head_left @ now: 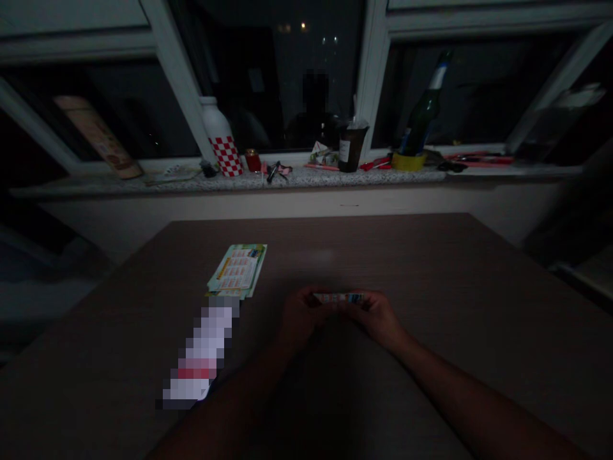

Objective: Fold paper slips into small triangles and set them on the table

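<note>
Between my two hands, above the middle of the table, is a narrow strip of printed paper [339,298], apparently folded. My left hand [305,314] is closed on its left end, with the thumb at the near side. My right hand [376,313] pinches the right end, the fingers curled behind it. Shadow hides most of the fingertips. To the left lies a small stack of printed paper sheets [238,269], green-edged with red and black print. Touching or overlapping its near end is a bright, pixelated flat object [204,351], probably a lit phone.
The brown table [431,268] ends at a wall below a stone windowsill [177,185]. Along the sill stand a checkered bottle [225,150], a dark cup with a straw [352,150], a green glass bottle [424,115] and a tilted flask [98,137]. The room is dim.
</note>
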`<state>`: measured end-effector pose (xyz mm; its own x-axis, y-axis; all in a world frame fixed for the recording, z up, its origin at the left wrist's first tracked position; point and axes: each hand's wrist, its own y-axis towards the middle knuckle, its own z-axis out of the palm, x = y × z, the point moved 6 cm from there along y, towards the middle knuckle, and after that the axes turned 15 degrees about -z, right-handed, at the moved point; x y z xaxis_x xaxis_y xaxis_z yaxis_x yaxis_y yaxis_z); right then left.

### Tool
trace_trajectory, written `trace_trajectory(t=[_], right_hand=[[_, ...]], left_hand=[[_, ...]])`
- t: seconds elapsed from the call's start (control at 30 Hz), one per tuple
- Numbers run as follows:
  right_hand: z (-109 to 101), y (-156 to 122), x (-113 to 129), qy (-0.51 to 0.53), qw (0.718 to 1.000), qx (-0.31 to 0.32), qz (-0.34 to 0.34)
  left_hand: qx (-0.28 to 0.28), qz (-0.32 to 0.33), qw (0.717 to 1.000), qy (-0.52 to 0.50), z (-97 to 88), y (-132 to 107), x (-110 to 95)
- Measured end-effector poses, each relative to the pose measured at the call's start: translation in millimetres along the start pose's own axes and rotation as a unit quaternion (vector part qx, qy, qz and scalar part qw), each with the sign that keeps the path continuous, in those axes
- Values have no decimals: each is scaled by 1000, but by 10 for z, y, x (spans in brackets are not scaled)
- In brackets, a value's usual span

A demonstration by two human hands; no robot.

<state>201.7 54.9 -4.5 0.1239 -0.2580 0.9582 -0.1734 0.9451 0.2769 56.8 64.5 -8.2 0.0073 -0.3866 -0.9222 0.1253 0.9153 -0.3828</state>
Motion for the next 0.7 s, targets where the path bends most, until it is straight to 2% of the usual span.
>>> trace_trajectory(t=[0.13, 0.3, 0.57, 0.7], right_hand=[[-8, -22, 58, -36, 999, -17, 4], [-3, -36, 98, -41, 999, -12, -9], [-19, -48, 27, -36, 999, 3, -16], [-51, -62, 44, -74, 996, -11, -40]], left_hand=[[-11, 16, 998, 60, 11, -41, -4], [25, 25, 999, 38, 43, -94, -47], [23, 16, 998, 52, 44, -89, -39], [22, 41, 995, 93, 53, -99, -50]])
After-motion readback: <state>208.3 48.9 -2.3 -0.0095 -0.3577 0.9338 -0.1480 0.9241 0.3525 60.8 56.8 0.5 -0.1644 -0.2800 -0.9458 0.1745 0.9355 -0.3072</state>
